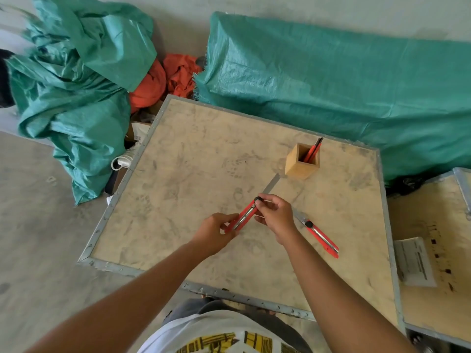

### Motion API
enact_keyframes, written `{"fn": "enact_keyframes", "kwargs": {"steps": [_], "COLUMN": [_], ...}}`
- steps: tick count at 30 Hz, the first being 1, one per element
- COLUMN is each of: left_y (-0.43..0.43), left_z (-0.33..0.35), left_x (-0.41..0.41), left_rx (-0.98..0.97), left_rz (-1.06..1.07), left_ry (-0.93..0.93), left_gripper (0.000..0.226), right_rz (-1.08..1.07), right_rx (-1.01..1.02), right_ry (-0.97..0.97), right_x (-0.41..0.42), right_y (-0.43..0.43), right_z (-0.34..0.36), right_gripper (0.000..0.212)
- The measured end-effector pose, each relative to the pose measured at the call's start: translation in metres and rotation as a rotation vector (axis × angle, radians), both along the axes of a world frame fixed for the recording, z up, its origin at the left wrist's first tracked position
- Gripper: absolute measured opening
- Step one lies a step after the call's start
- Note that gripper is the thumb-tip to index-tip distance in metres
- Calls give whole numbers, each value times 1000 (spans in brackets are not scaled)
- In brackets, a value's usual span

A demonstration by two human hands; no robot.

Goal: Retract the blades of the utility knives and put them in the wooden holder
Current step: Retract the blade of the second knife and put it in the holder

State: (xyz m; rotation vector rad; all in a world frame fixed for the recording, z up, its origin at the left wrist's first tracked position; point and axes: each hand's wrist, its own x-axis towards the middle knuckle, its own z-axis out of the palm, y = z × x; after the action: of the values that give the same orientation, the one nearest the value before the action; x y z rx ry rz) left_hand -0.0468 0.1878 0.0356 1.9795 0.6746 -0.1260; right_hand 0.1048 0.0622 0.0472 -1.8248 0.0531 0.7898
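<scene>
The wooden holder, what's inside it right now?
The wooden holder has one red utility knife standing in it, its top poking above the rim. Its lower end and the holder's bottom are hidden by the walls.

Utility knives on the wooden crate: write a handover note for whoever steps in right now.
Left hand grips the tail of a red utility knife; right hand pinches its black slider, long grey blade still extended.
A second red utility knife lies on the plywood crate top beside the right wrist, blade out.
One red knife already stands in the square wooden holder.
Left: retract the held blade, drop it in the holder, repeat with the lying knife.
</scene>
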Motion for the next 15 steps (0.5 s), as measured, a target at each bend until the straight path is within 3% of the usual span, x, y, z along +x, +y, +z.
{"fn": "enact_keyframes", "kwargs": {"steps": [9,15], "left_y": [-12,-40], "left_z": [70,101], "left_x": [27,48], "left_rx": [-463,-542], "left_rz": [138,183], "left_ry": [-177,-302], "left_gripper": [57,51], "right_rz": [109,202], "right_rx": [159,221], "right_ry": [-116,-167], "right_x": [50,75], "right_y": [-14,-41], "right_z": [77,111], "right_gripper": [24,28]}}
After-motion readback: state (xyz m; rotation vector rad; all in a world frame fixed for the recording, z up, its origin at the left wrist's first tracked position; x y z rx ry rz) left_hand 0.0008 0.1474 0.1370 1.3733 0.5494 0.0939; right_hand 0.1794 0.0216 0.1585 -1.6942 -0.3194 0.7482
